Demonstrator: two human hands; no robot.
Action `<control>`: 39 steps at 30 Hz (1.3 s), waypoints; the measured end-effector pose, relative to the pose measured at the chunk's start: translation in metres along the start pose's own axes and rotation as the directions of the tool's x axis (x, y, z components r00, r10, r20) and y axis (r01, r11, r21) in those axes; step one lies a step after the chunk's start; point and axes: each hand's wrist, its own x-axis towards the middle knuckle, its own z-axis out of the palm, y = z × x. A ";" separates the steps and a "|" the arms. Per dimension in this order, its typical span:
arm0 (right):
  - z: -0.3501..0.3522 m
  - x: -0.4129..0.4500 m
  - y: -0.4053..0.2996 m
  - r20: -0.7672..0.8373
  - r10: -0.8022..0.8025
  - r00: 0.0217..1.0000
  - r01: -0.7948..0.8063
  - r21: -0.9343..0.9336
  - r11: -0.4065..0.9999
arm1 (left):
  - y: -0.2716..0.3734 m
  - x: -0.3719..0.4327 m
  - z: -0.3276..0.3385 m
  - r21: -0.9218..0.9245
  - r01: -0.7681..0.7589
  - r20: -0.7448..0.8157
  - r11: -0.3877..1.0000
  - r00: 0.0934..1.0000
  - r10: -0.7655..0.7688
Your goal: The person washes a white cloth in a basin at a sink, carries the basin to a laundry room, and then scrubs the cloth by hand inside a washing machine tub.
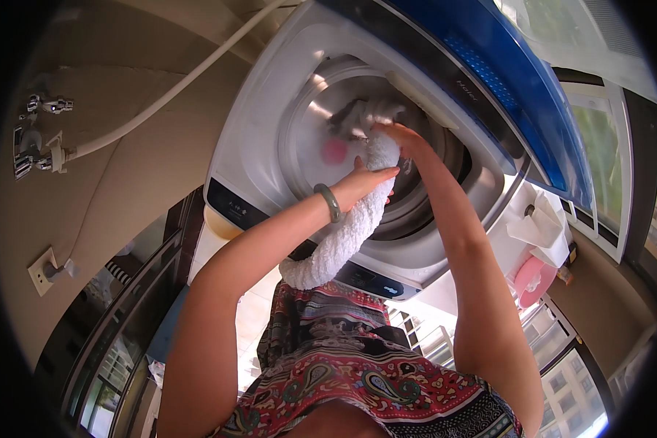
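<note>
A long white terry cloth [342,246], twisted like a rope, hangs out of the open top-loading washing machine [246,142] and over its front edge. My left hand [367,183], with a green bangle [327,202] at the wrist, grips the cloth midway. Further in, my right hand [402,137] holds its upper end above the drum [306,159]. Inside the drum lies wet, pale and grey laundry [356,117], partly hidden by my right hand. Something pink and round [335,151] shows in the drum; what it is I cannot tell.
The blue lid [503,82] stands raised behind the drum. A pale hose [180,87] runs from the metal wall tap [46,159] towards the machine. A plugged wall socket [44,271] sits lower left. At right are white tissue paper [542,227] and a pink basin [534,279].
</note>
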 end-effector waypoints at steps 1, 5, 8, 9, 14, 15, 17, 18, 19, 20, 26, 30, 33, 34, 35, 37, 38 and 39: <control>-0.001 0.001 -0.005 -0.047 0.134 0.990 -0.140 -0.481 0.865 | -0.009 0.012 0.000 -0.003 0.020 0.011 1.000 1.000 -0.020; -0.015 0.006 0.005 -0.146 0.039 0.989 -0.122 -0.614 0.780 | -0.017 0.023 0.026 0.020 -0.124 -0.076 0.992 0.989 0.125; -0.015 -0.002 0.004 -0.044 0.109 0.993 -0.113 -0.105 0.988 | 0.001 0.018 -0.006 -0.078 0.003 0.045 0.997 0.999 0.000; -0.019 -0.017 0.015 0.195 -0.009 0.981 -0.114 0.609 0.785 | 0.014 0.006 -0.010 -0.087 0.040 0.073 0.995 0.997 -0.034; 0.051 -0.013 0.089 -0.312 -0.428 0.848 0.401 0.907 0.132 | 0.022 0.003 -0.011 -0.309 0.120 0.382 0.944 0.924 0.008; 0.079 -0.022 0.070 -0.367 -0.372 0.853 0.402 0.915 0.019 | 0.016 -0.005 -0.019 -0.376 0.101 0.371 0.921 0.927 0.049; 0.120 -0.076 -0.002 -0.316 -0.389 0.866 0.299 0.948 -0.104 | 0.013 -0.015 -0.038 -0.462 0.063 0.358 0.885 0.926 0.121; 0.105 -0.071 0.001 -0.330 -0.392 0.859 0.311 0.944 -0.113 | 0.016 -0.018 -0.032 -0.503 0.091 0.425 0.860 0.892 0.154; 0.081 -0.059 0.013 -0.256 -0.493 0.832 0.254 0.965 -0.073 | 0.017 -0.022 -0.025 -0.545 0.131 0.485 0.828 0.855 0.183; 0.060 -0.050 0.024 -0.179 -0.576 0.797 0.201 0.979 -0.026 | 0.022 -0.032 -0.015 -0.483 0.096 0.438 0.870 0.887 0.146; 0.034 -0.067 -0.015 -0.071 -0.094 0.993 0.117 0.537 0.835 | 0.018 -0.034 -0.006 0.037 -0.029 0.177 0.999 0.984 0.022; -0.002 -0.039 0.002 -0.146 -0.081 0.986 0.086 0.029 0.996 | -0.008 0.007 0.014 0.211 -0.013 0.121 0.977 0.993 -0.012; 0.032 -0.047 -0.014 -0.188 -0.066 0.980 -0.054 -0.569 0.820 | -0.032 0.038 -0.004 0.434 -0.033 -0.028 0.900 0.998 0.050; 0.030 -0.042 -0.012 -0.216 -0.101 0.971 -0.037 -0.557 0.830 | -0.033 0.040 -0.005 0.401 -0.065 -0.026 0.914 0.996 0.082; 0.027 -0.037 -0.010 -0.243 -0.136 0.961 -0.019 -0.545 0.838 | -0.035 0.041 -0.005 0.367 -0.097 -0.026 0.925 0.993 0.115; 0.007 -0.030 0.006 -0.215 -0.187 0.959 0.065 -0.475 0.877 | -0.021 0.026 0.010 0.299 -0.084 -0.030 0.951 0.995 0.097; 0.008 -0.033 0.009 -0.215 -0.081 0.973 0.025 -0.251 0.968 | -0.015 0.026 0.010 0.255 -0.071 -0.040 0.964 0.996 0.084; 0.012 -0.042 0.012 -0.189 0.025 0.982 -0.029 -0.019 0.999 | -0.009 0.024 0.008 0.206 -0.064 -0.055 0.977 0.996 0.076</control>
